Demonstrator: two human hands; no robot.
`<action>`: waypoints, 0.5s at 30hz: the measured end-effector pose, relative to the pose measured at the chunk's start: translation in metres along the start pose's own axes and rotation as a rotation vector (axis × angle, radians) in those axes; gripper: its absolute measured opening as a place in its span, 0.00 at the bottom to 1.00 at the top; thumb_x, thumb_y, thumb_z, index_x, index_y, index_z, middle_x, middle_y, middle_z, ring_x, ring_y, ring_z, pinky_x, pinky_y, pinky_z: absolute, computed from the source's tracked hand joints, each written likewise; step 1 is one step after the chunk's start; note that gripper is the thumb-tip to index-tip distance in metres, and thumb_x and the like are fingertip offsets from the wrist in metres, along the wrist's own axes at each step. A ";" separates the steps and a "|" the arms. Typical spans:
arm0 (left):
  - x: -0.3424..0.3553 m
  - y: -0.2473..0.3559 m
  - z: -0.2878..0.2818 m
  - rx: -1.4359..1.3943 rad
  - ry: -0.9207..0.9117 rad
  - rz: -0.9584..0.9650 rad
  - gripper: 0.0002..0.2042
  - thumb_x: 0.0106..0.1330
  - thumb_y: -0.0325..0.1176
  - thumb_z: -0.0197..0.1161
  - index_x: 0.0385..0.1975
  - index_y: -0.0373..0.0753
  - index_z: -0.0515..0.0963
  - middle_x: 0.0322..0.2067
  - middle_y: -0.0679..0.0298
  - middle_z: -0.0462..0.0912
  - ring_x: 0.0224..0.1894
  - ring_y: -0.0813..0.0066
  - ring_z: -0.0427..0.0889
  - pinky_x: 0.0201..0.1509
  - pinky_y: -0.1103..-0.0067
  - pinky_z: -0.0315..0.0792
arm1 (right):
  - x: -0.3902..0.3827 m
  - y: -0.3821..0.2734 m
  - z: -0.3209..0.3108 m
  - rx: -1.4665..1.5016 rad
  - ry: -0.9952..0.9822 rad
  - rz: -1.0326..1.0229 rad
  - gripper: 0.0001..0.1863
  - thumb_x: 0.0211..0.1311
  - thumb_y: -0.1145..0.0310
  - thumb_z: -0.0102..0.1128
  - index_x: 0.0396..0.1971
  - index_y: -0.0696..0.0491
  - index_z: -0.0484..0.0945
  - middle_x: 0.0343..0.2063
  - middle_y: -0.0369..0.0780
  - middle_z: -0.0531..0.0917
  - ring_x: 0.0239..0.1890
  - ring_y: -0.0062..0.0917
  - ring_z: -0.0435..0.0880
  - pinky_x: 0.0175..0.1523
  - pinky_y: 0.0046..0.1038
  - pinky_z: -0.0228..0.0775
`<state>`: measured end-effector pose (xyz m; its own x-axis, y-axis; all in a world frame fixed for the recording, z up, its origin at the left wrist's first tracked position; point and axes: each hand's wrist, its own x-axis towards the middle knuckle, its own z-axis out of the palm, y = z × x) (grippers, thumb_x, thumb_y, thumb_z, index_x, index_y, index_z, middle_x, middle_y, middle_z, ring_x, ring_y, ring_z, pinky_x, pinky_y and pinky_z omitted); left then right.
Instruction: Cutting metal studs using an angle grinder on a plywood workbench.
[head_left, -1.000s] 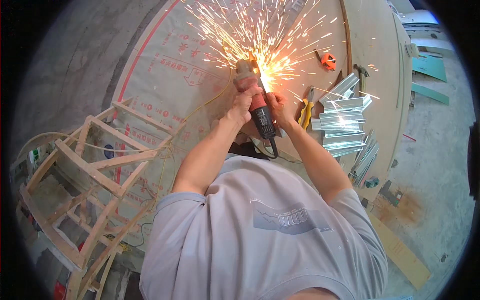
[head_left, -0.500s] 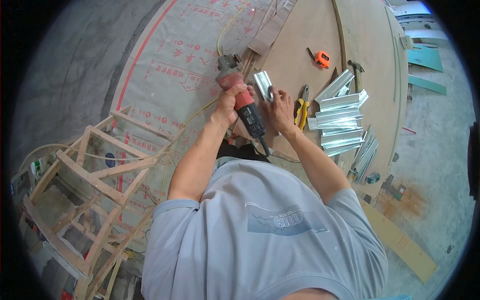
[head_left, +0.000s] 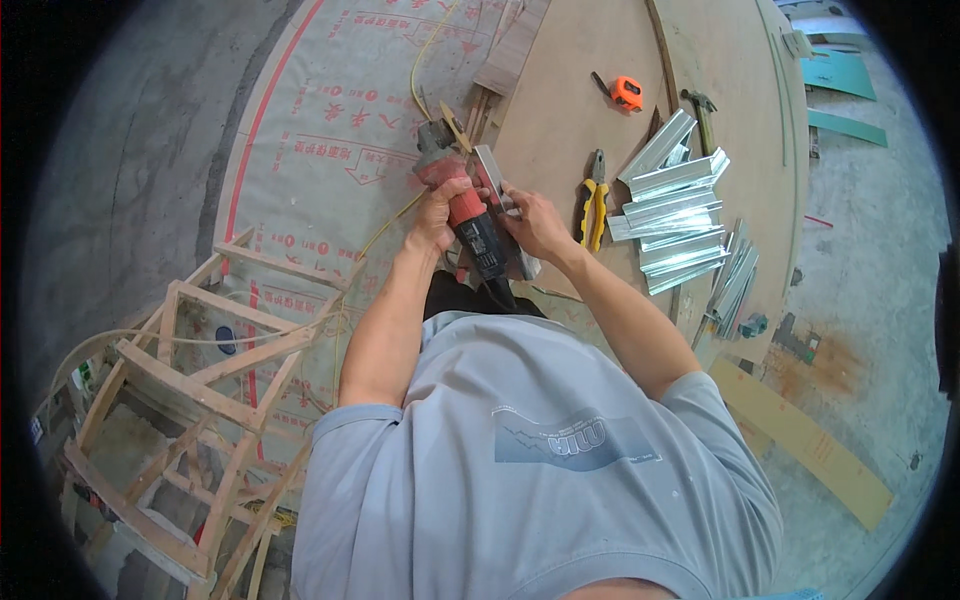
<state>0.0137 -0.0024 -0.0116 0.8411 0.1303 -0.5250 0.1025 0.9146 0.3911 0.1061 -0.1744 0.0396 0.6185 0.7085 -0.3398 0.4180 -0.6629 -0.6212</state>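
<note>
A red and black angle grinder is in my left hand, fingers wrapped round its red body. Its head points away from me, and a thin disc shows edge-on at the far end. My right hand grips a short silver metal channel piece, standing close along the grinder's right side. Whether the disc touches the metal cannot be made out. Right of that hand lie yellow-handled pliers, and beyond them a pile of similar metal channel pieces.
On the wooden board lie an orange tape measure and a hammer. A wooden frame stands at left on printed floor covering. A yellow cable runs over the covering. Green panels lie far right.
My right hand has lifted and turned the metal channel piece, bringing it left against the grinder's side. The grinder has shifted slightly, and its disc now shows edge-on.
</note>
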 end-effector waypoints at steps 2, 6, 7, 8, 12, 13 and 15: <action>0.001 0.002 -0.001 0.026 -0.008 0.001 0.19 0.54 0.34 0.71 0.44 0.39 0.75 0.37 0.58 0.85 0.39 0.66 0.86 0.50 0.69 0.80 | 0.000 -0.007 -0.002 0.022 0.019 0.000 0.31 0.54 0.70 0.61 0.62 0.49 0.71 0.37 0.54 0.81 0.44 0.50 0.80 0.50 0.44 0.73; 0.005 0.003 -0.006 0.041 -0.006 -0.002 0.17 0.55 0.35 0.71 0.42 0.39 0.76 0.36 0.57 0.85 0.39 0.67 0.86 0.49 0.69 0.80 | 0.001 -0.011 -0.005 -0.016 -0.016 0.007 0.28 0.55 0.71 0.61 0.59 0.58 0.74 0.43 0.55 0.82 0.47 0.49 0.81 0.53 0.40 0.74; 0.005 0.003 -0.004 0.044 -0.008 -0.006 0.17 0.55 0.35 0.71 0.42 0.39 0.76 0.36 0.57 0.85 0.39 0.67 0.86 0.49 0.69 0.80 | 0.001 -0.010 -0.005 -0.034 -0.018 -0.001 0.28 0.55 0.71 0.62 0.58 0.58 0.74 0.43 0.54 0.83 0.47 0.50 0.81 0.53 0.40 0.73; 0.005 0.003 -0.002 0.035 0.003 -0.003 0.17 0.55 0.33 0.70 0.42 0.37 0.75 0.34 0.57 0.85 0.37 0.65 0.86 0.46 0.68 0.81 | 0.001 -0.009 -0.005 -0.033 -0.016 0.002 0.28 0.55 0.71 0.62 0.58 0.58 0.74 0.43 0.54 0.83 0.47 0.50 0.81 0.53 0.40 0.73; 0.001 0.007 0.005 0.036 0.012 -0.010 0.17 0.55 0.31 0.69 0.43 0.35 0.74 0.33 0.56 0.84 0.36 0.63 0.86 0.44 0.67 0.82 | 0.000 -0.013 -0.009 0.018 -0.022 0.041 0.25 0.54 0.71 0.62 0.55 0.58 0.76 0.42 0.54 0.83 0.47 0.50 0.80 0.54 0.41 0.73; 0.001 0.007 0.005 0.038 0.011 -0.012 0.17 0.55 0.31 0.69 0.43 0.35 0.74 0.33 0.56 0.84 0.36 0.63 0.86 0.44 0.67 0.82 | 0.000 -0.016 -0.011 0.025 -0.036 0.032 0.25 0.54 0.71 0.62 0.54 0.58 0.77 0.42 0.53 0.83 0.47 0.50 0.80 0.54 0.41 0.73; 0.001 0.008 0.004 0.018 -0.019 -0.023 0.18 0.55 0.31 0.68 0.44 0.35 0.74 0.33 0.56 0.84 0.35 0.63 0.86 0.45 0.67 0.81 | 0.001 -0.010 -0.004 0.029 -0.010 0.042 0.25 0.54 0.71 0.62 0.54 0.58 0.77 0.42 0.54 0.83 0.47 0.50 0.81 0.53 0.40 0.73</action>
<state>0.0175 0.0033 -0.0059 0.8482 0.1016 -0.5198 0.1316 0.9101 0.3928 0.1056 -0.1682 0.0486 0.6281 0.6828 -0.3733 0.3723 -0.6849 -0.6264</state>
